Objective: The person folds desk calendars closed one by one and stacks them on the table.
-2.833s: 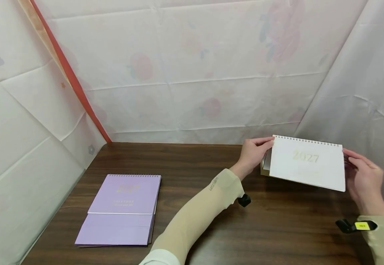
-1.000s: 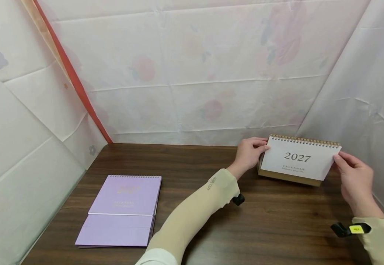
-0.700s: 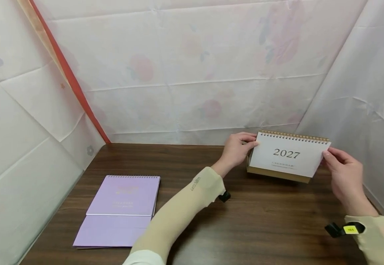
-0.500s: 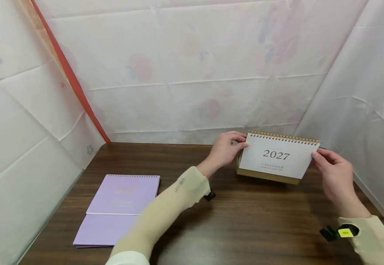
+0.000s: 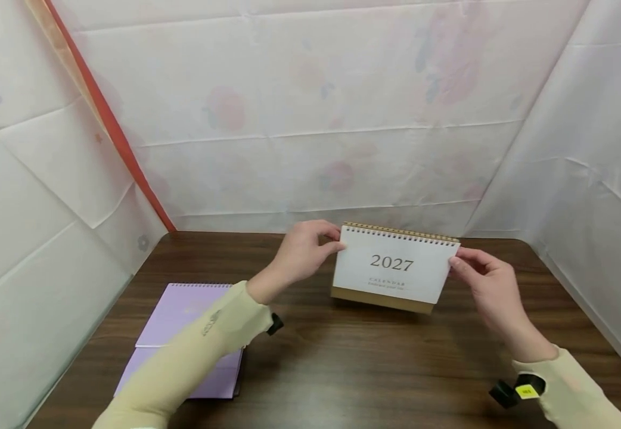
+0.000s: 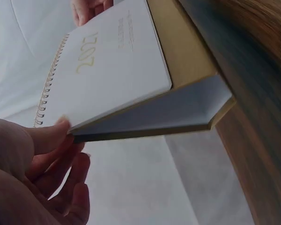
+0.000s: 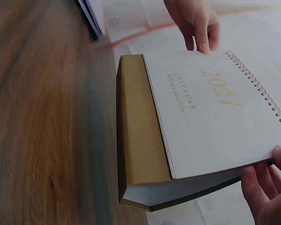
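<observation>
A white desk calendar marked 2027, with a gold-brown folded stand and a spiral along its top, is held up between both hands over the table. My left hand pinches its upper left edge, thumb on the cover. On the upper right edge my right hand pinches it in the same way. The left wrist view shows the hollow triangular side of the stand from its left end. In the right wrist view the gold base strip runs along the table side of the white cover.
A purple spiral calendar lies at the left of the dark wooden table, partly hidden by the left forearm. White patterned sheeting encloses the table at the back and sides. A red strip runs down the back left corner.
The white page first in front has given way to the 2027 cover with the gold base showing. Both hands have since carried the calendar leftward from the right end toward the middle of the table.
</observation>
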Available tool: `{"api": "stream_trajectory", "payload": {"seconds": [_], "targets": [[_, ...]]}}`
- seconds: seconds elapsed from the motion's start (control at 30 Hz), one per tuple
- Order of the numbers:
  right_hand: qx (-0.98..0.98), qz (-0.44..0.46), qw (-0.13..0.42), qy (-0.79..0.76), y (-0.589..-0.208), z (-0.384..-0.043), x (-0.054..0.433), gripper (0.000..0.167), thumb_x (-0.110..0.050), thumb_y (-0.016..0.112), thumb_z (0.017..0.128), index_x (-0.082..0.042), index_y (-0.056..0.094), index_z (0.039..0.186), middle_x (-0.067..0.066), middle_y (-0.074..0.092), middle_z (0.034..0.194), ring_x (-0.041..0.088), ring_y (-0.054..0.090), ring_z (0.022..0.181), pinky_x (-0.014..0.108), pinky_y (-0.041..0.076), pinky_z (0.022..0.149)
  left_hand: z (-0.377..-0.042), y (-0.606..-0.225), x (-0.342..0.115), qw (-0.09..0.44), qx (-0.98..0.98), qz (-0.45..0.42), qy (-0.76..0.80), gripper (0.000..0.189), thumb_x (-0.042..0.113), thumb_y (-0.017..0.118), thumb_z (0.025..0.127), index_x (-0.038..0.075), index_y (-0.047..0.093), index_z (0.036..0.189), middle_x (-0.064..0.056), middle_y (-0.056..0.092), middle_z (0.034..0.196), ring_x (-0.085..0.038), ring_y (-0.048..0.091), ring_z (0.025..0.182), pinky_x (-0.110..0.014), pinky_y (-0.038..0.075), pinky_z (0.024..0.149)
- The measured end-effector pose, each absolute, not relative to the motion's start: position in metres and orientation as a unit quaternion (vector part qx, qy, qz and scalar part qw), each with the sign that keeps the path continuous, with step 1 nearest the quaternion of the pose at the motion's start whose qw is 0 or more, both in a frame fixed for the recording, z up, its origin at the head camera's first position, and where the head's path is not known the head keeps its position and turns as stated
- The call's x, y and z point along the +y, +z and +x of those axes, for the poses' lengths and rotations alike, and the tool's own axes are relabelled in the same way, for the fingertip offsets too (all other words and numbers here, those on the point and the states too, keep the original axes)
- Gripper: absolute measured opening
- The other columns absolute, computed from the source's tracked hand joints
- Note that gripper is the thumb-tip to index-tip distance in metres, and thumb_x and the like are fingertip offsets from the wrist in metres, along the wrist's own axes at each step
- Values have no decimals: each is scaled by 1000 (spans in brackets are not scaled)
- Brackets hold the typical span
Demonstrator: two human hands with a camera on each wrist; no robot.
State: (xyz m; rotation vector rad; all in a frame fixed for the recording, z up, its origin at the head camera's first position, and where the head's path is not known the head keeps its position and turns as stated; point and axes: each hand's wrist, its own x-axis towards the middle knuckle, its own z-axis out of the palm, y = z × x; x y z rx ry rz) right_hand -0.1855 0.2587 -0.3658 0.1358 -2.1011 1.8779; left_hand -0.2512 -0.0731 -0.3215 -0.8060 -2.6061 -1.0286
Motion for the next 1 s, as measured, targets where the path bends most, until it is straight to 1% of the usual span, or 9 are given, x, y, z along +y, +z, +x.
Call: {"api": "stream_trajectory", "payload": {"seconds": [0.1, 0.2, 0.23, 0.3, 0.43, 0.47, 0.53, 0.87, 1.0], "targets": [[-736, 80, 160, 653, -367, -185, 243, 17, -3, 68, 94, 6, 69, 109, -1, 70, 96, 12, 68, 80, 23, 56, 70, -244, -321, -95, 110, -898, -269, -330, 12, 23, 78, 89, 16, 78, 98, 2, 71, 112, -18, 64, 109, -40, 50, 91], [-741, 106, 160, 644, -368, -185, 229, 20, -2, 68, 94, 11, 67, 109, -1, 70, 98, 11, 68, 80, 25, 57, 69, -236, -323, -114, 107, -904, -262, -320, 11, 24, 79, 87, 18, 78, 96, 3, 71, 110, -18, 64, 108, -40, 50, 89], [-744, 113, 158, 639, -369, -185, 225, 20, -1, 68, 94, 12, 67, 109, -1, 70, 99, 10, 68, 81, 25, 57, 70, -233, -324, -120, 107, -905, -262, -318, 10, 24, 80, 87, 18, 77, 95, 3, 71, 109, -18, 64, 107, -41, 49, 92], [-751, 124, 155, 629, -371, -186, 217, 20, -1, 67, 94, 13, 66, 109, -1, 71, 98, 10, 68, 81, 27, 58, 70, -228, -325, -130, 109, -908, -256, -313, 10, 24, 81, 85, 19, 77, 93, 4, 72, 107, -17, 64, 105, -40, 50, 91], [-756, 137, 146, 623, -376, -189, 204, 19, 1, 68, 93, 11, 67, 109, 0, 72, 96, 10, 68, 81, 33, 58, 72, -218, -326, -146, 117, -913, -245, -305, 10, 25, 82, 84, 19, 76, 90, 3, 72, 107, -18, 65, 105, -40, 50, 89], [-757, 139, 144, 622, -377, -190, 201, 18, 1, 68, 93, 10, 67, 108, 0, 72, 95, 10, 68, 81, 33, 58, 72, -216, -326, -149, 118, -914, -241, -305, 11, 25, 82, 83, 19, 76, 90, 3, 72, 108, -18, 64, 106, -40, 50, 85], [-756, 142, 143, 623, -379, -193, 195, 18, 1, 68, 92, 10, 68, 109, 1, 72, 96, 11, 68, 82, 35, 58, 73, -212, -327, -155, 120, -914, -238, -306, 11, 25, 83, 83, 19, 76, 89, 3, 72, 109, -19, 64, 106, -39, 50, 83], [-765, 153, 122, 613, -389, -196, 184, 19, 0, 69, 92, 7, 69, 110, 21, 69, 101, 14, 68, 82, 29, 58, 72, -206, -344, -167, 108, -916, -225, -314, 9, 21, 84, 82, 19, 75, 84, 2, 72, 109, -19, 65, 104, -37, 48, 78], [-788, 142, 117, 587, -393, -195, 185, 18, -4, 70, 93, 1, 70, 110, 15, 70, 102, 17, 67, 83, 31, 58, 72, -205, -353, -168, 105, -917, -220, -316, 9, 22, 84, 82, 19, 75, 85, 1, 72, 111, -18, 64, 101, -35, 49, 74]]}}
